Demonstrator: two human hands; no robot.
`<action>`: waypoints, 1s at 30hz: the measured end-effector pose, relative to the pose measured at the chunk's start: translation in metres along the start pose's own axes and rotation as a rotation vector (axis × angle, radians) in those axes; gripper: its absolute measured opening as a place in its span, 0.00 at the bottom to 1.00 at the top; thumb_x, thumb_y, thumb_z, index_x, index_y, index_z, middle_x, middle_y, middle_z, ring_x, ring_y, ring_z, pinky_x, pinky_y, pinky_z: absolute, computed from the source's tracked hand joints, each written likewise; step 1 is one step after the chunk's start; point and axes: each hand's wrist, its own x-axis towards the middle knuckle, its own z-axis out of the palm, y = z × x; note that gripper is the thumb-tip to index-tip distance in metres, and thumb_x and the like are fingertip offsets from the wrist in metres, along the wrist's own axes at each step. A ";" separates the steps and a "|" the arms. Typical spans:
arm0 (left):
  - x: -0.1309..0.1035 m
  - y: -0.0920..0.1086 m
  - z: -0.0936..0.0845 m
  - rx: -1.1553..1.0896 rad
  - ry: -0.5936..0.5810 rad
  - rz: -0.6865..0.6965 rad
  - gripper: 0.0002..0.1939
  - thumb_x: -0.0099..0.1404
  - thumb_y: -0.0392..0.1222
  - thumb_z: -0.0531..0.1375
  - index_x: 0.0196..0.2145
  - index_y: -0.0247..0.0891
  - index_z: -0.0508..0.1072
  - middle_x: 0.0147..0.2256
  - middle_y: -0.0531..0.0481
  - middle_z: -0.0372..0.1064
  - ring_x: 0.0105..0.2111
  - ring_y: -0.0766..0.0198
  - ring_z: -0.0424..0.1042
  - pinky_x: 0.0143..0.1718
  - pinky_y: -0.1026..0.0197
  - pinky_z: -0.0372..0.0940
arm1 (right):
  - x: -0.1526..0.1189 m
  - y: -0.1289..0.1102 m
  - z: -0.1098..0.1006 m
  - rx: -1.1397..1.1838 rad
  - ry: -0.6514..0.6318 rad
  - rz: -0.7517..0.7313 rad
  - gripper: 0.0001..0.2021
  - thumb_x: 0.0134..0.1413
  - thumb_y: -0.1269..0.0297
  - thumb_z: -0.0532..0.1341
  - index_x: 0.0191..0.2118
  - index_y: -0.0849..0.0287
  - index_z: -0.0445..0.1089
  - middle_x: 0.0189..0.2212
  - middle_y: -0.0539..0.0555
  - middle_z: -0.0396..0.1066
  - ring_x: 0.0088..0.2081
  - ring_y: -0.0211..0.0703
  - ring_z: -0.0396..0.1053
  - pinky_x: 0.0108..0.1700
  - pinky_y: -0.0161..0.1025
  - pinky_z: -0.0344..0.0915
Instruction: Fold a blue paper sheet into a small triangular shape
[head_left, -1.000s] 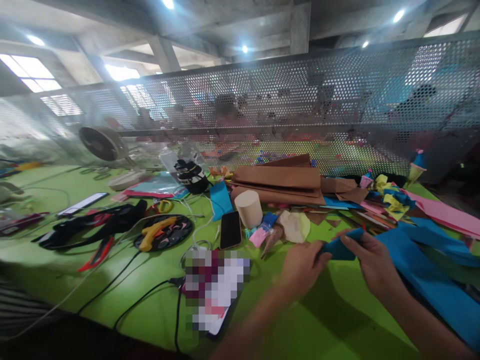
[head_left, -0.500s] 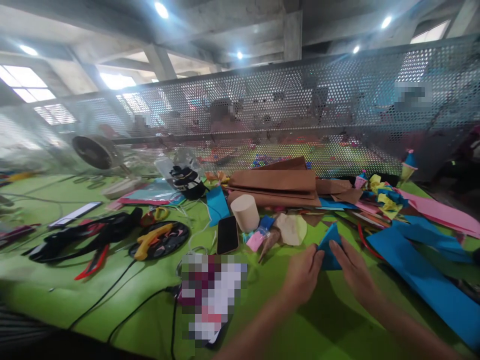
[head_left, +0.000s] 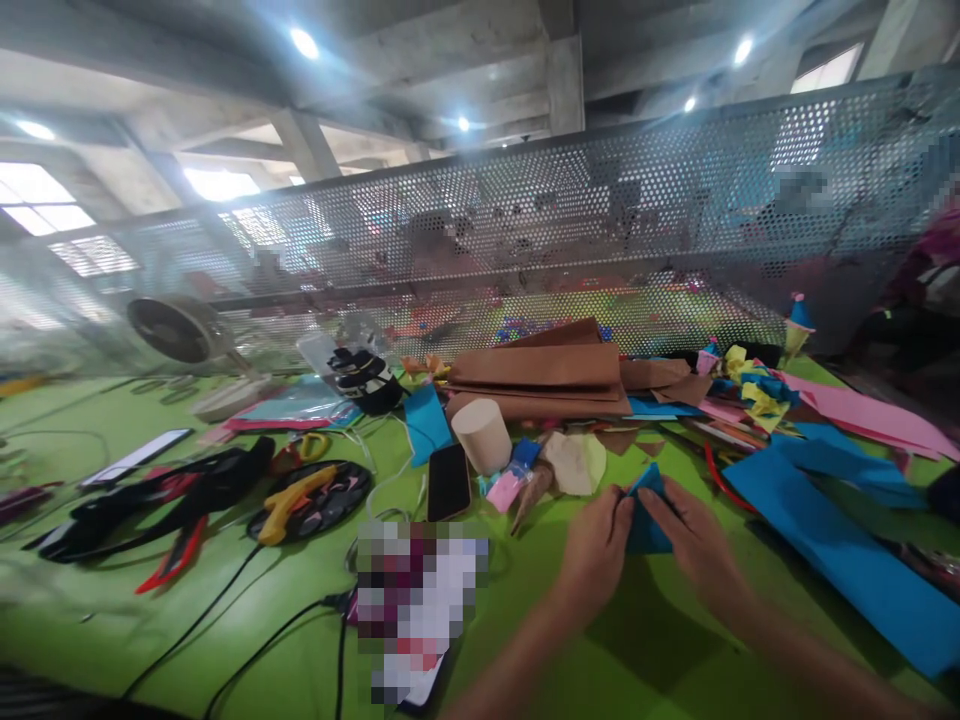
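A small piece of blue paper [head_left: 649,525], pointed at the top like a cone, is held up between my two hands above the green table. My left hand [head_left: 598,545] pinches its left edge with thumb and fingers. On the other side, my right hand [head_left: 690,530] grips the right edge, the thumb lying across the front. Just beyond my left hand lie a brown paper cone [head_left: 531,495] and a cream-coloured paper piece [head_left: 574,463]. To the right of my right hand rests a large cut sheet of blue paper [head_left: 832,540].
A yellow glue gun [head_left: 296,500] lies on a black round tray, with red-handled pliers [head_left: 176,560] nearby. A white roll [head_left: 482,437] and a black phone [head_left: 448,484] sit mid-table. Folded brown paper [head_left: 536,372] is stacked before the perforated metal screen [head_left: 450,230].
The view has shifted slightly, so the table's things appear a little further left. Both hands keep hold of the blue paper, my fingers now closer together around it.
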 end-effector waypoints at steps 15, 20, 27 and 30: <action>0.000 0.003 0.001 0.334 -0.087 0.021 0.12 0.77 0.40 0.49 0.40 0.39 0.70 0.30 0.47 0.73 0.29 0.59 0.70 0.31 0.62 0.55 | 0.003 -0.007 -0.005 0.146 -0.003 0.026 0.15 0.61 0.45 0.66 0.37 0.52 0.80 0.36 0.52 0.77 0.40 0.48 0.73 0.44 0.42 0.67; -0.001 0.001 0.000 0.206 -0.061 0.070 0.11 0.77 0.42 0.49 0.40 0.40 0.70 0.31 0.49 0.73 0.29 0.61 0.69 0.32 0.63 0.56 | 0.004 -0.016 -0.007 0.173 -0.015 0.015 0.16 0.60 0.45 0.66 0.36 0.53 0.80 0.34 0.52 0.76 0.39 0.48 0.72 0.43 0.41 0.68; 0.003 0.004 0.002 0.039 -0.063 0.114 0.14 0.74 0.47 0.48 0.33 0.40 0.66 0.25 0.53 0.64 0.24 0.64 0.61 0.28 0.62 0.49 | 0.006 -0.029 -0.007 0.040 0.064 -0.047 0.19 0.60 0.44 0.63 0.28 0.54 0.78 0.30 0.52 0.75 0.37 0.48 0.73 0.42 0.42 0.67; 0.003 0.003 0.000 -0.015 -0.055 0.119 0.16 0.74 0.50 0.49 0.31 0.40 0.64 0.23 0.55 0.60 0.23 0.65 0.59 0.28 0.62 0.47 | 0.019 -0.031 -0.011 -0.063 0.140 -0.079 0.23 0.64 0.42 0.57 0.31 0.55 0.78 0.31 0.53 0.76 0.36 0.47 0.73 0.39 0.41 0.67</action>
